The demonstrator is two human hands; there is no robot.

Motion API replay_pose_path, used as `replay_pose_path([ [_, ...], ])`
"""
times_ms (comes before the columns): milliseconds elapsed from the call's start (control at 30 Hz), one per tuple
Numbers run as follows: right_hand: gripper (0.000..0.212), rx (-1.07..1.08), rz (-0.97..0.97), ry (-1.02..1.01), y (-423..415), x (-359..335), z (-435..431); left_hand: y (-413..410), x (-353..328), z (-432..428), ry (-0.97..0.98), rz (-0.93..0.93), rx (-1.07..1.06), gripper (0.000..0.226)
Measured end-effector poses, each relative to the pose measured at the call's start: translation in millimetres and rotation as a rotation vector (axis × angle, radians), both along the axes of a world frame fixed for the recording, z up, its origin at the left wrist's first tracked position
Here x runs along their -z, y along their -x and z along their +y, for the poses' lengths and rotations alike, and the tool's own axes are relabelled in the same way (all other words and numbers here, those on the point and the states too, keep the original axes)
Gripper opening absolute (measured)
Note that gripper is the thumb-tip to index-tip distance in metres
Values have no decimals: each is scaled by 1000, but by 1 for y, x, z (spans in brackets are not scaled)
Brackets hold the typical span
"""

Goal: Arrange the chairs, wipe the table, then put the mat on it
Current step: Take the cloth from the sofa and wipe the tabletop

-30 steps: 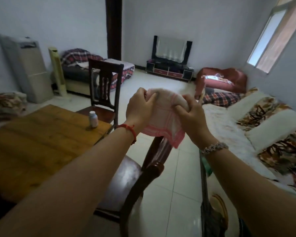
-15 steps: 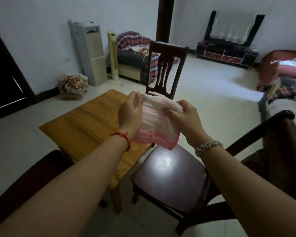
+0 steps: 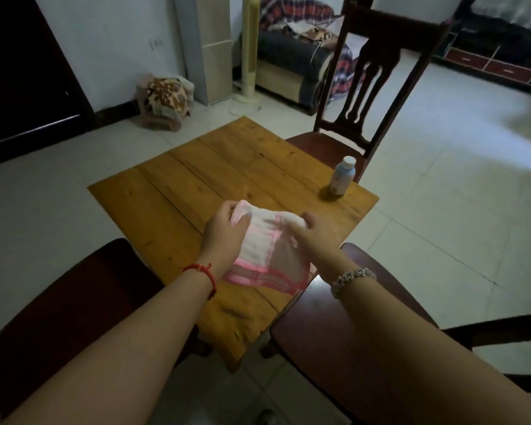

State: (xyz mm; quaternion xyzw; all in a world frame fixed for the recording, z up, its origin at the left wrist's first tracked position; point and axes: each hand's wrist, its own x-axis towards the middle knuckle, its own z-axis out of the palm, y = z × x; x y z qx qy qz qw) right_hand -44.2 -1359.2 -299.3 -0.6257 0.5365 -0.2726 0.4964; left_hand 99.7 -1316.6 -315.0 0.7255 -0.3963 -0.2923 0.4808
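Observation:
A white cloth with pink stripes (image 3: pixel 264 256) hangs folded between both hands above the near part of the wooden table (image 3: pixel 196 179). My left hand (image 3: pixel 224 231) grips its left end. My right hand (image 3: pixel 316 237) pinches its right end. Three dark wooden chairs stand round the table: one at the far right side (image 3: pixel 374 87), one at the near right under my right arm (image 3: pixel 313 332), one at the near left (image 3: pixel 59 302). No mat is in view.
A small white-capped bottle (image 3: pixel 341 177) stands at the table's right corner. Beyond are a low stool with a patterned cushion (image 3: pixel 164 101), a tall fan (image 3: pixel 249 47), a sofa (image 3: pixel 292 56) and a TV cabinet (image 3: pixel 491 59). Pale floor tiles spread to the right.
My view has swung left and down, from the room to the table. Both hands have come down over the tabletop, still holding the cloth.

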Motion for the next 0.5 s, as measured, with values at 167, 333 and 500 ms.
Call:
replay_pose_path([
  [167, 14, -51, 140, -57, -38, 74, -34, -32, 68, -26, -94, 8, -37, 16],
  [333, 12, -88, 249, -59, -72, 139, -63, -69, 140, -52, -205, -24, -25, 15],
  [500, 32, -150, 437, 56, -99, 189, -88, -99, 184, -81, -241, 67, 9, 32],
])
